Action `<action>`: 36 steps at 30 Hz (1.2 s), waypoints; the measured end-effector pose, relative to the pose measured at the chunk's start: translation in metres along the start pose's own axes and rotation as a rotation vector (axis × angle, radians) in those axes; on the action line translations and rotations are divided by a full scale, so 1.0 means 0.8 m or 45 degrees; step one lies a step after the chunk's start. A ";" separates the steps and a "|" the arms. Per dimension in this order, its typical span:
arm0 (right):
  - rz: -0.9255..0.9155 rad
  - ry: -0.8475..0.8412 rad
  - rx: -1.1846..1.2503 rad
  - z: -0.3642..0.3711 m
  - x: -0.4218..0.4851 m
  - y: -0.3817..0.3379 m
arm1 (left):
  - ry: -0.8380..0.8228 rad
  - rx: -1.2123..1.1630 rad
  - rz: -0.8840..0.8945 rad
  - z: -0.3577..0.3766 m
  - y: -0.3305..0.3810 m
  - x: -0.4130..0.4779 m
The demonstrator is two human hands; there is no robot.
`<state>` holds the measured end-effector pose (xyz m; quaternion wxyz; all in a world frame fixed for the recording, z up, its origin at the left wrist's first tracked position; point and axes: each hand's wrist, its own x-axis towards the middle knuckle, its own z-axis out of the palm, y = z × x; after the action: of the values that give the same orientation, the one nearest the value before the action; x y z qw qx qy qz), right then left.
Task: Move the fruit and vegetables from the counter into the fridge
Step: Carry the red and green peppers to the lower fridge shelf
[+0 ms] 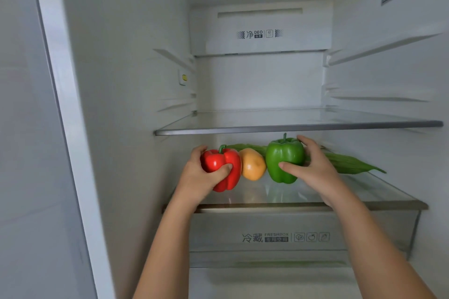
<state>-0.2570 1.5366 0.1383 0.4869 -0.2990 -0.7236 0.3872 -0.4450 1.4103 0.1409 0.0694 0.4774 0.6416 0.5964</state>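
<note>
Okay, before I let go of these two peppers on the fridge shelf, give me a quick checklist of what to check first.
1. Red bell pepper over the lower glass shelf: ok, held in the left hand.
2. Green bell pepper over the same shelf: ok, held in the right hand.
3. Peppers resting on the glass: cannot tell; the red one looks tilted and raised.
4. Space between them: not ok, an orange-yellow fruit sits there, close against both.
5. Room behind: ok, only a long leafy green lies along the back.
6. Clearance under the upper shelf: ok.
</note>
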 end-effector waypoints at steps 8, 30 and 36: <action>0.015 -0.002 0.004 0.002 0.008 0.011 | -0.071 0.031 -0.004 0.001 -0.009 0.007; -0.006 0.158 -0.327 0.003 -0.051 -0.011 | 0.102 0.107 0.081 -0.012 -0.010 -0.040; -0.143 0.219 -0.509 0.012 -0.121 -0.024 | 0.161 0.179 0.335 -0.017 -0.002 -0.101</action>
<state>-0.2337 1.4460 0.1065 0.4986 -0.3806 -0.7574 0.1814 -0.4119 1.3446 0.1043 -0.0836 0.5226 0.6167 0.5827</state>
